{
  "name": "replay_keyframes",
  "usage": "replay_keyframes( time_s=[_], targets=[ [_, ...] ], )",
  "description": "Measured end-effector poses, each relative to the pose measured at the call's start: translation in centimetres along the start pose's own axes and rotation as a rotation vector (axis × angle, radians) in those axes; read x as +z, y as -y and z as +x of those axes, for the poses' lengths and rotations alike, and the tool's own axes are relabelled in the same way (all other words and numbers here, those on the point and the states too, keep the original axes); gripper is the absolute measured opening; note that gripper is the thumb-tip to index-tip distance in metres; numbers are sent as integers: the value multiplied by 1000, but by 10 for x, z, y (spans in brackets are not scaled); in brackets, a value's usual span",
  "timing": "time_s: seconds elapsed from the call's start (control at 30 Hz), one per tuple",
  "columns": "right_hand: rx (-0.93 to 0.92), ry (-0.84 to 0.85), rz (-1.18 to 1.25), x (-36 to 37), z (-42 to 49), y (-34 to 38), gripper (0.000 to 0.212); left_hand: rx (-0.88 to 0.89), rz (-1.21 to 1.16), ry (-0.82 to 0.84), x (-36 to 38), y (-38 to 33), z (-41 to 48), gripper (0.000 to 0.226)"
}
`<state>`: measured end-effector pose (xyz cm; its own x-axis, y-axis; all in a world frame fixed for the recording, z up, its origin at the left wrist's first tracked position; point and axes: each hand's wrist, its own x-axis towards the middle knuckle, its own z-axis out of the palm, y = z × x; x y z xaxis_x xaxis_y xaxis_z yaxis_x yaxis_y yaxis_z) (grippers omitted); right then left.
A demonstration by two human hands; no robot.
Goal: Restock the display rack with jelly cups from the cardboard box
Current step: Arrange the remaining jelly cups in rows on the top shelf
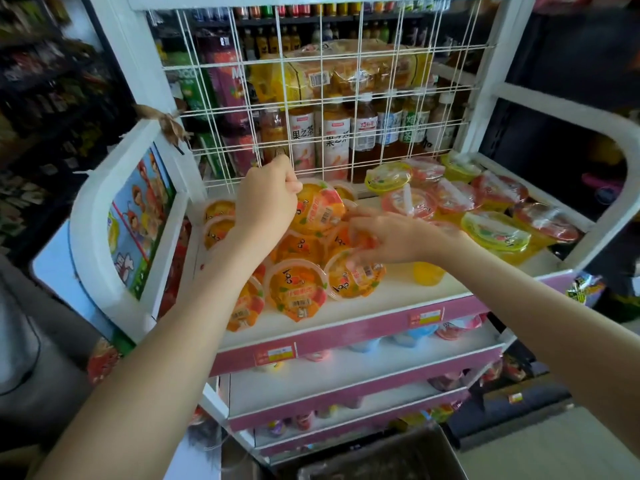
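Jelly cups (299, 289), round clear plastic with orange film lids, lie heaped on the white top shelf (381, 299) of the display rack (100, 216), before a wire grid (322, 109). The left hand (266, 199) has its grip curled, pinching one tilted cup (318, 206). The right hand (384, 237) is blurred, so I cannot tell its grip.

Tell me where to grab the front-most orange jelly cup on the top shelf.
Pinch the front-most orange jelly cup by its wide rim at the near edge, coming from the front: it lies lid-up, and neighbouring cups crowd both sides.
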<state>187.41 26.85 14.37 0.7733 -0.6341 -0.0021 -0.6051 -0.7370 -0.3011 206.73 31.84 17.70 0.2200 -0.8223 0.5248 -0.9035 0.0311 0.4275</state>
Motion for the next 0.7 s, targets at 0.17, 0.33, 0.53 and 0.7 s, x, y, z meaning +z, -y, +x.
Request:
replay_keyframes(
  time_s=[0.17,0.33,0.53,0.7],
  targets=[
    [0,-53,-179,10,-19,0,25,-13,-25,-37,-5,-4,-5,11],
    [64,-92,-413,13,-19,-10,19,18,-23,-63,-14,-10,-15,11],
    [111,-2,-376,-3,-19,-16,12,79,-24,-6,-22,-25,-27,11],
    [77,-13,-375,-10,-16,-23,12,163,-31,127,-15,-42,-38,12]
  ],
)
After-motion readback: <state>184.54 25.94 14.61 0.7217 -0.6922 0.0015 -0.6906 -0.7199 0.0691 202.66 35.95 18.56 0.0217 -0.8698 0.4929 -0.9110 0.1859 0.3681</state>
